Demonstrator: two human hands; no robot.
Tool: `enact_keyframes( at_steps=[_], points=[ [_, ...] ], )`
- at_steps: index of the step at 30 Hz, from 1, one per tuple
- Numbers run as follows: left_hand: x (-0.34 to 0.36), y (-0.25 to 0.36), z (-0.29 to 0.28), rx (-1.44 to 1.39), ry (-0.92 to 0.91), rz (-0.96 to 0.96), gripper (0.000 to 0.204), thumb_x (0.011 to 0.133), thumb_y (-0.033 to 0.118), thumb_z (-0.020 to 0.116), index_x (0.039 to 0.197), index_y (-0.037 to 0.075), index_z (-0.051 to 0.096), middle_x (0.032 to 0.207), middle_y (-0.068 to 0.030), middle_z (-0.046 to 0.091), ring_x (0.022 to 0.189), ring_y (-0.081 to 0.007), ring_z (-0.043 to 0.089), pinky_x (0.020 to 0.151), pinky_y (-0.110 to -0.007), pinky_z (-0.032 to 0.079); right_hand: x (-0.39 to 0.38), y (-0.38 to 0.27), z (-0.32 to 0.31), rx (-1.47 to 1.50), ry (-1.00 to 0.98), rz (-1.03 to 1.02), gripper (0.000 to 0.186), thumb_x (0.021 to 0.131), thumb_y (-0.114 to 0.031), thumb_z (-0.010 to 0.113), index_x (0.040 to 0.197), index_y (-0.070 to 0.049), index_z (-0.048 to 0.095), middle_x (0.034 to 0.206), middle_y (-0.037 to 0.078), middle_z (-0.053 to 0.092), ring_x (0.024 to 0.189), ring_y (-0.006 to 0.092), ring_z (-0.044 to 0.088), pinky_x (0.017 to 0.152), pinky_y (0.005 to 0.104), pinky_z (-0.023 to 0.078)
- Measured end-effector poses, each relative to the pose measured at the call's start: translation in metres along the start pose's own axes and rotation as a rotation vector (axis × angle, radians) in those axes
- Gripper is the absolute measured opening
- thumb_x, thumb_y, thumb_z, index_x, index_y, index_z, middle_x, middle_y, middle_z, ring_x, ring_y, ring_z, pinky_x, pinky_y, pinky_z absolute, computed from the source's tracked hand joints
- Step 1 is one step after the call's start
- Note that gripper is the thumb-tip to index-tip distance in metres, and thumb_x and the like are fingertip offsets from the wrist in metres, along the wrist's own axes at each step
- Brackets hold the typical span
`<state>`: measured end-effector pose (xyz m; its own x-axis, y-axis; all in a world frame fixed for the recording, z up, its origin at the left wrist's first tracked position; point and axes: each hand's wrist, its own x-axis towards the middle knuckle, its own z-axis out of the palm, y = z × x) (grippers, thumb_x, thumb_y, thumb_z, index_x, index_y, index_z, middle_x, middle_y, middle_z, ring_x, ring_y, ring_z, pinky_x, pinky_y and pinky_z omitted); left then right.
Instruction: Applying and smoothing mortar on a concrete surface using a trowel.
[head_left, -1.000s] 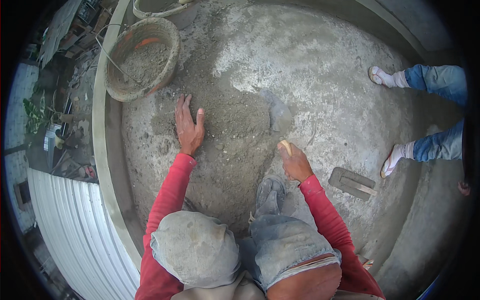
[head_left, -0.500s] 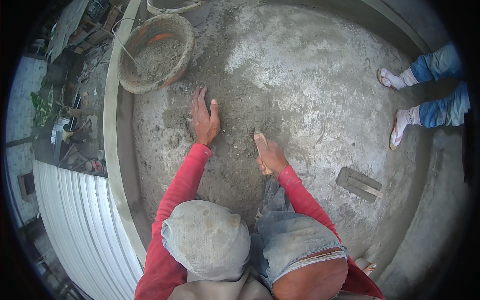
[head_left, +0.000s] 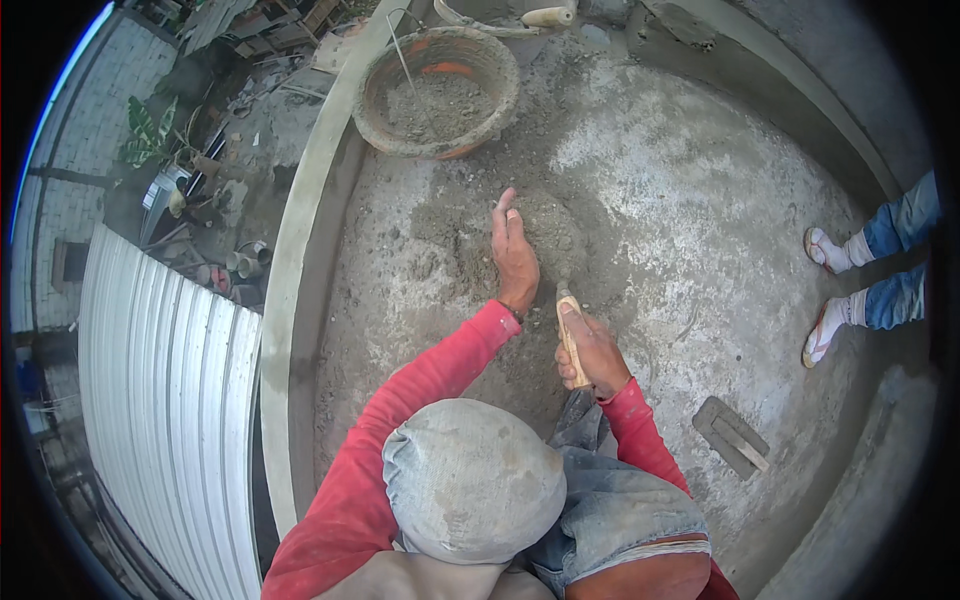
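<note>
We close our right grip (head_left: 597,355) round the trowel handle (head_left: 571,350), swung in near our spread, seemingly empty left grip (head_left: 515,262). That brings both to the mortar (head_left: 555,228), toward the floor's (head_left: 700,300) left edge.

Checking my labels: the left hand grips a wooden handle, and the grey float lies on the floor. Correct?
Wrong hand: the head view shows the right hand gripping the wooden handle. The grey float does lie on the floor.
</note>
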<state>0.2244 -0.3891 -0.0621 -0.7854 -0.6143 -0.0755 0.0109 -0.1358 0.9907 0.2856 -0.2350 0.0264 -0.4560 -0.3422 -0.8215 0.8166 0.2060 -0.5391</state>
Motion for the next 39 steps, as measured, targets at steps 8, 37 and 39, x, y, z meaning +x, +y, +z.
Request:
enact_keyframes(
  at_steps=[8, 37, 39],
  points=[
    [0.094, 0.105, 0.016, -0.234, 0.121, 0.102, 0.056, 0.107, 0.035, 0.037, 0.148, -0.002, 0.046, 0.152, -0.0182, 0.048, 0.144, -0.0301, 0.041, 0.119, -0.039, 0.028, -0.038, -0.122, 0.035, -0.16, -0.042, -0.297, 0.039, 0.104, -0.047, 0.054, 0.109, -0.007, 0.053, 0.068, 0.003, 0.055, 0.047, 0.0114, 0.053, 0.042, 0.0281, 0.047],
    [0.024, -0.036, -0.083, 0.953, -0.232, 0.366, 0.056, 0.104, 0.038, 0.053, 0.148, 0.004, 0.045, 0.159, -0.0221, 0.037, 0.153, -0.0396, 0.027, 0.125, -0.055, 0.015, 0.065, -0.032, -0.165, -0.065, 0.477, -0.154, 0.055, 0.103, -0.059, 0.049, 0.104, -0.005, 0.058, 0.06, 0.002, 0.051, 0.044, 0.0123, 0.053, 0.037, 0.033, 0.045],
    [0.028, -0.041, -0.088, 0.981, -0.183, 0.372, 0.056, 0.105, 0.038, 0.052, 0.148, 0.004, 0.045, 0.158, -0.0224, 0.038, 0.152, -0.0394, 0.028, 0.125, -0.054, 0.016, 0.054, -0.017, -0.089, -0.268, 0.265, -0.121, 0.055, 0.104, -0.057, 0.05, 0.104, -0.004, 0.059, 0.06, 0.004, 0.053, 0.044, 0.0148, 0.054, 0.039, 0.0339, 0.045]
  ],
)
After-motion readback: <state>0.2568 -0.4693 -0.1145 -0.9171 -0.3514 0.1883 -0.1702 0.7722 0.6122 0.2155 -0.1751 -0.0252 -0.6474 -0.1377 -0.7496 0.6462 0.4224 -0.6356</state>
